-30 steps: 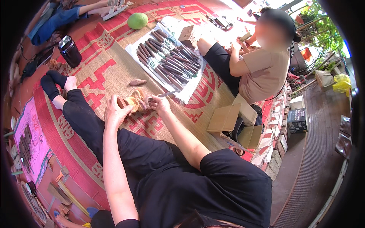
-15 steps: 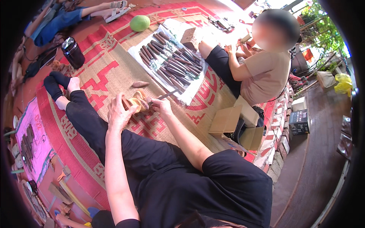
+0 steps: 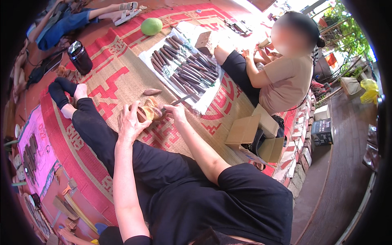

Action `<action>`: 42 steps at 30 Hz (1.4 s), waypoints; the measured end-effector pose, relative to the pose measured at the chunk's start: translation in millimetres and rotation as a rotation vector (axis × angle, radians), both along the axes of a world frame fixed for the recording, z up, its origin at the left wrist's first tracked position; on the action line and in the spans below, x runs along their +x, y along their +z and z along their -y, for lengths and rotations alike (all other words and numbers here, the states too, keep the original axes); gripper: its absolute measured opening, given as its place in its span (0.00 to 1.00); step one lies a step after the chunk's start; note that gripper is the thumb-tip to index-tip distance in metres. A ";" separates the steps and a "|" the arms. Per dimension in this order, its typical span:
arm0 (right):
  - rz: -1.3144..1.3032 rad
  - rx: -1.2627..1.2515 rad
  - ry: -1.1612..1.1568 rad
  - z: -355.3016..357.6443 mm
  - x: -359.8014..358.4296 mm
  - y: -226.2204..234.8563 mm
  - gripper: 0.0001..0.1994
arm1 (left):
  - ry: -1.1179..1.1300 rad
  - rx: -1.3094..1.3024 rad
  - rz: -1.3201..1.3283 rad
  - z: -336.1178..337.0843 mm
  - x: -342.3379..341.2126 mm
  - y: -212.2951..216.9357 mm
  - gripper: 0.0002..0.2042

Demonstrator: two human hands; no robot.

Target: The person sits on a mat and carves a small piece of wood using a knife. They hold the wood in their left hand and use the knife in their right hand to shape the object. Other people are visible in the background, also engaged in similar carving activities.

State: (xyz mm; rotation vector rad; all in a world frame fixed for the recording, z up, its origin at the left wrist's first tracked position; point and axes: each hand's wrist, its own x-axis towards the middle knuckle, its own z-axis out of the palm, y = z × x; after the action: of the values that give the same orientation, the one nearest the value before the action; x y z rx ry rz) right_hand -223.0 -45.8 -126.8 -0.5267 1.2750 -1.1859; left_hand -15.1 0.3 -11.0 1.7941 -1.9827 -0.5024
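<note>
My left hand (image 3: pixel 131 122) is closed round a brown and yellowish carved wooden piece (image 3: pixel 152 109), thumb and fingers spread over its near-left side. Against the right side of that piece, my right hand (image 3: pixel 175 112) is closed on a slim carving tool; its flat grey metal end (image 3: pixel 184 99) sticks out up and to the right. The fingers hide most of the tool, and where its other end meets the wood I cannot make out. Just beyond the piece, a small brown pointed piece (image 3: pixel 152 92) lies on the mat.
Brown-handled tools (image 3: pixel 190 67) lie in rows on a white cloth ahead. A green round fruit (image 3: pixel 151 26), dark flask (image 3: pixel 80 57) and brick (image 3: pixel 205 43) stand around the red-and-tan mat (image 3: pixel 130 61). An open cardboard box (image 3: pixel 243 130) sits right, near a seated person (image 3: pixel 283 77).
My left hand has shifted on the carved piece, its fingers lifting and turning it slightly. The right hand stays beside it with the tool. The whole view has moved a little.
</note>
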 end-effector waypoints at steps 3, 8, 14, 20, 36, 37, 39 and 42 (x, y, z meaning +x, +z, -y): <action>-0.027 -0.050 -0.014 2.7 -2.0 10.7 0.05 | 0.006 0.028 -0.011 -2.8 -0.7 1.4 0.36; -0.051 -0.091 0.058 9.5 -2.7 11.0 0.04 | -0.013 0.100 -0.058 -2.6 -0.6 4.7 0.33; -0.086 -0.079 0.102 21.5 -7.0 -7.9 0.04 | -0.006 0.080 -0.089 -3.5 2.4 -2.8 0.34; 0.095 0.016 -0.004 11.2 -5.6 -6.0 0.06 | -0.014 0.114 -0.077 -6.3 3.7 -0.1 0.34; 0.105 -0.268 0.081 9.4 -9.8 88.8 0.05 | 0.023 0.187 -0.108 -6.3 1.3 2.8 0.32; 0.092 -0.280 0.097 9.2 -10.1 88.5 0.05 | 0.032 0.199 -0.086 -6.8 -0.6 7.0 0.32; 0.075 -0.218 0.095 7.4 -11.6 78.7 0.05 | 0.025 0.190 -0.073 -6.5 0.4 4.6 0.32; -0.056 -0.138 0.133 0.8 -12.7 47.6 0.06 | 0.003 0.207 -0.043 -11.0 5.5 2.0 0.34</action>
State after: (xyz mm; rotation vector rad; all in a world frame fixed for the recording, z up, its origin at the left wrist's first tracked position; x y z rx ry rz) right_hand -235.7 -46.5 -79.2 -0.7395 1.1918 -1.1594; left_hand -9.5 11.2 -9.1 1.8897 -1.9596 -0.7634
